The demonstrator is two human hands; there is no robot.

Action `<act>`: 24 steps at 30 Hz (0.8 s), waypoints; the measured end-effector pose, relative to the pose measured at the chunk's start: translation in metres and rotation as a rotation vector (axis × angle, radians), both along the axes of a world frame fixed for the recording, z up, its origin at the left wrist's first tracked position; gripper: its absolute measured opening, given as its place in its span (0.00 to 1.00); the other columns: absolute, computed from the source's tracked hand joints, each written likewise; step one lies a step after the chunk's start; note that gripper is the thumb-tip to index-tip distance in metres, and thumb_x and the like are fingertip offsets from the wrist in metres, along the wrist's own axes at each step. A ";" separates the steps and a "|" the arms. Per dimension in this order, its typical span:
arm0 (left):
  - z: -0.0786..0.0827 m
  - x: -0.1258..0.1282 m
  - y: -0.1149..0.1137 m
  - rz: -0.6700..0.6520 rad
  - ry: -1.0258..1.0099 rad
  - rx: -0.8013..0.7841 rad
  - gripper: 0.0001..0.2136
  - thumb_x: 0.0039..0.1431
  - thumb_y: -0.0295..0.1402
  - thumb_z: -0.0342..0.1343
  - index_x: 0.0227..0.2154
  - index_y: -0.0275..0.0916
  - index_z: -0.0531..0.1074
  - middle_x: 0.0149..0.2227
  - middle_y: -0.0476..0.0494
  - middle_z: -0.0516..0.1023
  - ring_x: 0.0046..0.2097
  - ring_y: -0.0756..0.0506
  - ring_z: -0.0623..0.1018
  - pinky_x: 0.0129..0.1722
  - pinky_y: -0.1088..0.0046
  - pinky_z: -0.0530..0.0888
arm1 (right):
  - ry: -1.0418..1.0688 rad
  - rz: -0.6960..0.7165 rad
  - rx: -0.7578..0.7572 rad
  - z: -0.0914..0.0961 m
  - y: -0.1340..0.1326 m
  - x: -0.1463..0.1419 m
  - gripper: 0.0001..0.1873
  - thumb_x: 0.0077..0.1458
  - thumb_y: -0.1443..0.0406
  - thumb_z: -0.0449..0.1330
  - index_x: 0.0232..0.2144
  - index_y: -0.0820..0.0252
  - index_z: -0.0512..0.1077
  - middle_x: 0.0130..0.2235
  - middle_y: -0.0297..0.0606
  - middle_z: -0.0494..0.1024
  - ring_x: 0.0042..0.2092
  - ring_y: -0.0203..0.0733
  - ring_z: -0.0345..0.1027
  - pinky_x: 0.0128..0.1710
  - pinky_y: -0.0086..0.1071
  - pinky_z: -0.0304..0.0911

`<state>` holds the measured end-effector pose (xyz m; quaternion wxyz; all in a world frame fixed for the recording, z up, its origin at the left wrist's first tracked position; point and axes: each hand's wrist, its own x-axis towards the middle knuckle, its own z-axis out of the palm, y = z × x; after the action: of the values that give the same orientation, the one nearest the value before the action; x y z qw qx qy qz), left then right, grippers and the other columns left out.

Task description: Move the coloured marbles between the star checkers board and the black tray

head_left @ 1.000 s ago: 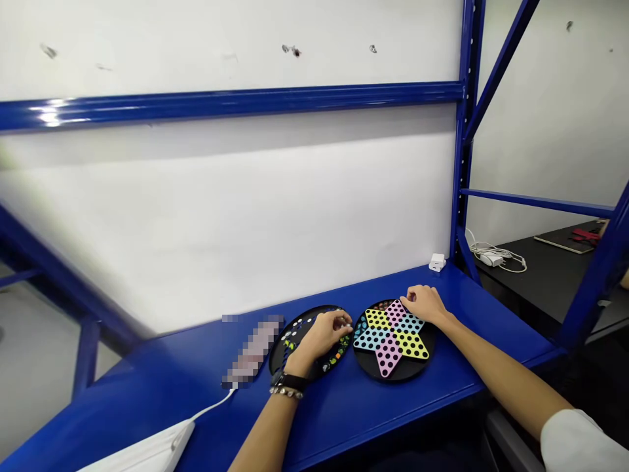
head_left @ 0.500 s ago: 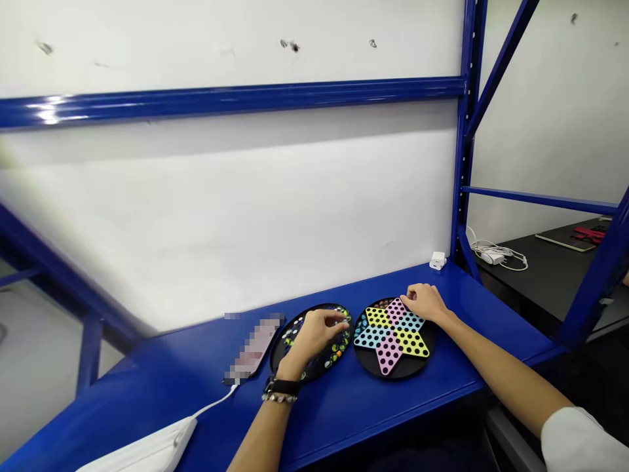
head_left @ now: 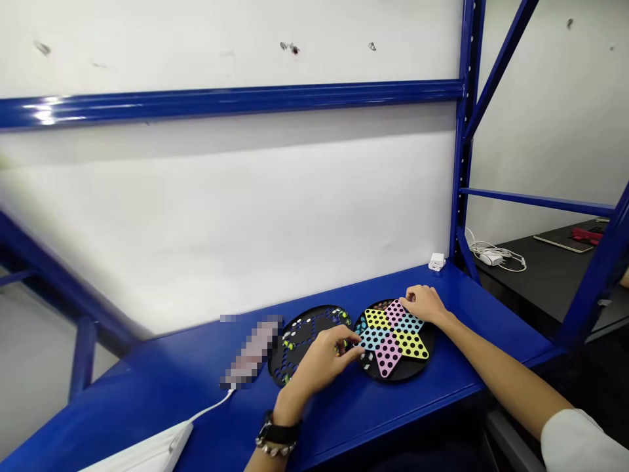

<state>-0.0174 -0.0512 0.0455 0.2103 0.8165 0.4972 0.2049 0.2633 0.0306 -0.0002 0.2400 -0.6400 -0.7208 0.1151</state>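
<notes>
Head view: a star-shaped board [head_left: 393, 339] with pink, yellow and blue points and dark holes is set on a round black tray [head_left: 411, 370] at the near right of the blue table [head_left: 373, 419]. Blue marbles [head_left: 361, 324] are exposed at the tray's left edge. The board's far pink point is touched by the right hand [head_left: 425, 305], whose fingers are curled; whether the board is pinched cannot be told. The left hand [head_left: 324, 359] is held with thumb and forefinger close together beside the board's left blue point; whether a marble is grasped between them cannot be told. A watch [head_left: 282, 432] and a beaded bracelet [head_left: 275, 450] are worn on the left wrist. Beneath and beyond that hand, a second round tray [head_left: 320, 324] is partly covered, with green and white marbles scattered in it. Farther left, a flat, pixelated object [head_left: 253, 354] is joined by a white cable [head_left: 212, 410] to a white block [head_left: 147, 449]. A white adapter [head_left: 436, 262] is placed at the far right, near the wall [head_left: 295, 210].
</notes>
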 end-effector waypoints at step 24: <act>-0.006 -0.138 0.053 0.572 0.143 0.046 0.21 0.53 0.55 0.49 0.35 0.43 0.74 0.35 0.46 0.81 0.36 0.42 0.78 0.35 0.70 0.71 | 0.001 0.027 0.012 -0.003 0.000 0.000 0.15 0.58 0.57 0.56 0.23 0.57 0.72 0.29 0.35 0.78 0.33 0.38 0.68 0.37 0.31 0.52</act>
<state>-0.1559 0.0020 0.0400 0.0901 0.6602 0.7158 0.2088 0.2632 0.0307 -0.0030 0.2426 -0.6289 -0.7297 0.1142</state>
